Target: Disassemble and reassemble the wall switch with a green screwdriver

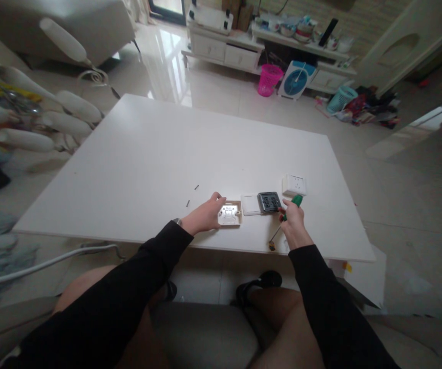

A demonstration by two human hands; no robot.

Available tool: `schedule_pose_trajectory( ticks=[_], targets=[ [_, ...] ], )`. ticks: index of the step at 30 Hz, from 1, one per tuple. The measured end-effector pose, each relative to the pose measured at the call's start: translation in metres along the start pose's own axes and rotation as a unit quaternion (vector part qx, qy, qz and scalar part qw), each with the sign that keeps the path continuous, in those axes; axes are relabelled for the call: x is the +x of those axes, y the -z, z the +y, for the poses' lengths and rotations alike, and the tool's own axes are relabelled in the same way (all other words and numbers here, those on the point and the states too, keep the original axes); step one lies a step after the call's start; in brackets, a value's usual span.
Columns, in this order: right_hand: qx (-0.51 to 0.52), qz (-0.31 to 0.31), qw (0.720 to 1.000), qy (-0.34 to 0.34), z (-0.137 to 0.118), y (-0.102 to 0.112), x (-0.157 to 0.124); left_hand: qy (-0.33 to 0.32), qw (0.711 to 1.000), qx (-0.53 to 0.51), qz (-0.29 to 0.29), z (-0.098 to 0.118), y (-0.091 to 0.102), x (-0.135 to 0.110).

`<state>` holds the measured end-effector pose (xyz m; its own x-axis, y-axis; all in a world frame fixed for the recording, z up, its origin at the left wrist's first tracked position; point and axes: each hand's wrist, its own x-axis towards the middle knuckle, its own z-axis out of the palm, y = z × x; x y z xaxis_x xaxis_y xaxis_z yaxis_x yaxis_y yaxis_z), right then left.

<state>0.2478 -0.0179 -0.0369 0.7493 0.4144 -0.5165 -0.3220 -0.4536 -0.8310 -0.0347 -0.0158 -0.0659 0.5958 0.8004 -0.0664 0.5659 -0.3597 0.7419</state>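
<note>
**A:** Starting at the left, what lies on the counter (136, 154)?

**B:** Two small dark screws (196, 187), loose and a little apart from each other, on the bare white top. They are near the left hand (204, 216) but not touching it.

**A:** And that hand?

**B:** It rests on the counter near the front edge, in a black sleeve. Its fingers (216, 197) are closed about the left side of a white box (230, 213), with the thumb along the upper corner. The box lies flat with its open face up.

**A:** What sits next to the box?

**B:** A white cover plate (250, 204) lies flat just beside it on the right. A dark insert (269, 202) comes next, touching or almost touching the plate. A white socket (294, 185) sits a little farther back and to the right.

**A:** The right hand?

**B:** The right hand (294, 226) is just in front of the dark insert. Its fingers are wrapped tight round a screwdriver (296, 201). The green handle sticks up past the knuckles, close to the socket. The thin shaft slants down and back toward the near edge of the counter. I cannot tell whether the tip touches the surface.
</note>
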Motion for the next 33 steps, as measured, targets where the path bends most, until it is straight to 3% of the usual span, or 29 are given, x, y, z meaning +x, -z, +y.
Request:
schedule_pose_trajectory(
  ticks=[6,14,21,25,27,29,33],
  targets=[
    [-0.024,0.008,1.0,-0.015,0.014,-0.001,0.013,0.001,0.999,0.039,-0.024,0.002,0.005,-0.001],
    [-0.02,0.021,0.999,0.015,0.027,-0.005,0.016,0.008,0.997,0.069,-0.037,0.007,0.007,-0.001],
    [0.006,0.026,0.998,0.059,0.015,-0.006,0.007,0.006,0.998,0.052,-0.031,0.002,0.005,-0.002],
    [0.036,-0.032,0.995,0.087,0.007,-0.007,-0.011,0.038,0.998,0.044,-0.009,0.008,0.013,0.003],
    [0.054,-0.085,0.991,0.086,0.008,-0.009,-0.024,0.059,0.997,-0.027,0.031,0.015,0.018,0.008],
    [0.067,-0.14,0.984,0.085,0.012,-0.012,-0.038,0.099,0.98,-0.165,0.061,0.024,0.02,0.013],
    [0.066,-0.237,0.966,0.081,0.026,-0.014,-0.062,0.144,0.889,-0.433,0.043,0.037,0.016,0.017]
  ],
)
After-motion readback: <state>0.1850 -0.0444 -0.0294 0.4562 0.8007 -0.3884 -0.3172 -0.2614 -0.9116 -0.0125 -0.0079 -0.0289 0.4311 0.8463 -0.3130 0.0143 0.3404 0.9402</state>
